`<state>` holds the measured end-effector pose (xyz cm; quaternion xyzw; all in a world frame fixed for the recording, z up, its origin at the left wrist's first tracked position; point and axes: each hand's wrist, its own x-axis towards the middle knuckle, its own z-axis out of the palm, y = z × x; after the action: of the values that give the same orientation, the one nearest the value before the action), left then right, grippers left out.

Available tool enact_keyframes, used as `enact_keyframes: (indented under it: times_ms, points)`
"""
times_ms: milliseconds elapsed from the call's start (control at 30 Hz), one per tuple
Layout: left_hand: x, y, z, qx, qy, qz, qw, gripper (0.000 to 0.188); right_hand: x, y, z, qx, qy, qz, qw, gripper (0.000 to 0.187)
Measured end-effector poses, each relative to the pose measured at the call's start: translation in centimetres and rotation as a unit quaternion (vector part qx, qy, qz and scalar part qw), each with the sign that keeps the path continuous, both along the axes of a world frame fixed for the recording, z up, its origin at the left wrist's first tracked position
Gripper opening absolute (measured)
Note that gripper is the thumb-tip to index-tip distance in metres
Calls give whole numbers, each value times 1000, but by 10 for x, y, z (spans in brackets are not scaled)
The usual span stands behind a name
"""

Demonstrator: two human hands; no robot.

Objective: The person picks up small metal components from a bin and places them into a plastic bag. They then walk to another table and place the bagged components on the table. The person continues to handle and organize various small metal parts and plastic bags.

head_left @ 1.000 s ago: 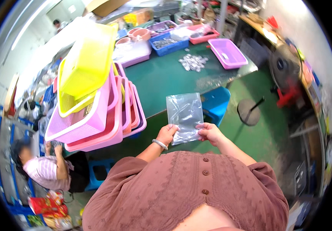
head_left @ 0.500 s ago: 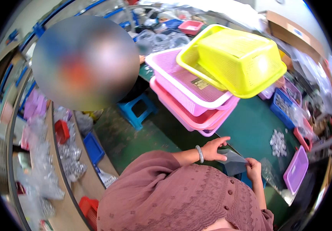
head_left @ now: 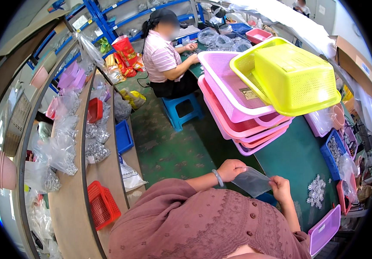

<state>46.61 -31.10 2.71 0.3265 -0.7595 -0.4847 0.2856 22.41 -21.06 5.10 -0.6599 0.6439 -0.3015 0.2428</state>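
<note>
A small clear plastic bag is stretched between my two hands in front of my body. My left hand, with a pale bangle at the wrist, pinches its upper left corner. My right hand grips the opposite edge with closed fingers. The bag looks flat, and I see nothing inside it. To the right of my right hand, a pile of small silvery-clear pieces lies on the green tabletop. A shallow purple tray sits beside that pile, near the table edge.
Stacked pink and purple baskets topped by an upturned yellow basket stand ahead. A co-worker sits on a blue stool at the far side. Shelves with filled bags and a red basket line my left. A blue bin stands right.
My left hand has gone from spread fingers to a pinch on the bag, which is now pulled flatter between both hands. The view has shifted left.
</note>
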Motion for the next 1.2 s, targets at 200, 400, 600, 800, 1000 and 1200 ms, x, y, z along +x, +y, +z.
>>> enact_keyframes:
  times_ms: [200,400,600,800,1000,1200]
  points:
    - [9,-16,-5,-9,2,-1,1000,18,7,-7,-1,-38,-29,-15,999,6]
    - [11,-27,-9,60,64,-10,996,20,-5,0,-30,34,-149,-84,985,17]
    - [8,-38,-11,114,91,-66,987,20,19,3,-31,73,-370,-128,917,35]
    - [3,-47,-10,152,73,-136,976,20,15,15,-46,170,-333,-181,910,10]
    - [-2,-55,-25,139,43,-130,981,19,0,28,-41,112,-331,-238,906,7]
    - [10,-58,-37,127,-64,-123,982,23,-73,75,-51,8,-439,-395,807,7]
